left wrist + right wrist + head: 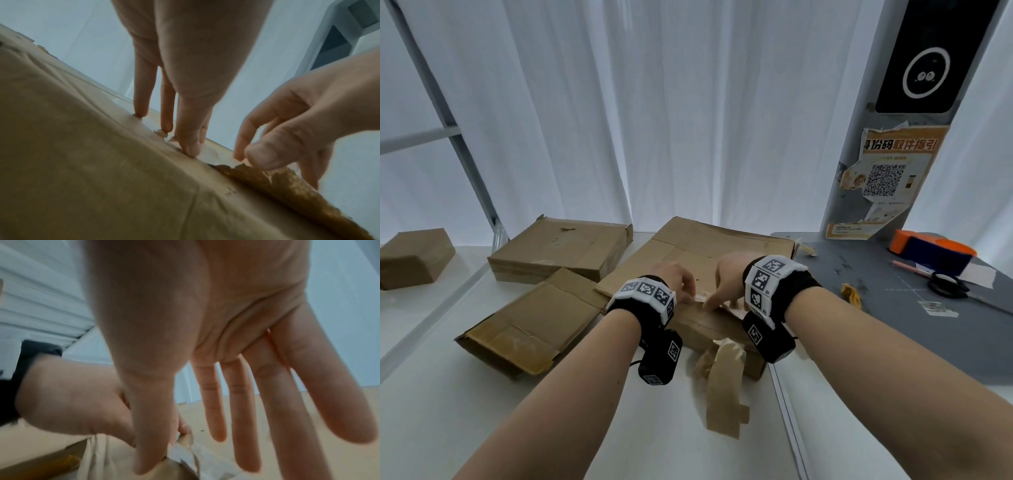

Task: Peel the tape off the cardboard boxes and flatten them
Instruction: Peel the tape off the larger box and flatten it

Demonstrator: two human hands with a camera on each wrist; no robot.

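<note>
A brown cardboard box [698,253] lies on the white table [585,428] straight ahead of the person, its near edge just under both hands and its broad top face creased and scuffed, with fold lines running across it. Along that near edge the surface is torn: a pale, wrinkled strip of tape [702,297] is partly lifted, and in the left wrist view a ragged, darker brown patch shows where the top paper layer has come away. A long strip of peeled brown tape [724,387] hangs crumpled off the front of the box onto the table. The left hand [676,277] has its fingers straight and its fingertips [191,147] pressing down on the box edge beside the lifted tape, gripping nothing. The right hand [729,279] sits just beside it, thumb and forefinger closed in a pinch on the loose pale tape while the other fingers [287,394] stay spread straight. To the left lie a flattened box [527,325] touching the worked box, a thicker closed box [558,250] behind it, and a small box [414,257] well apart at the far left. On the grey mat [887,308] to the right are scissors [948,286], tape scraps and an orange and blue object [931,251].
</note>
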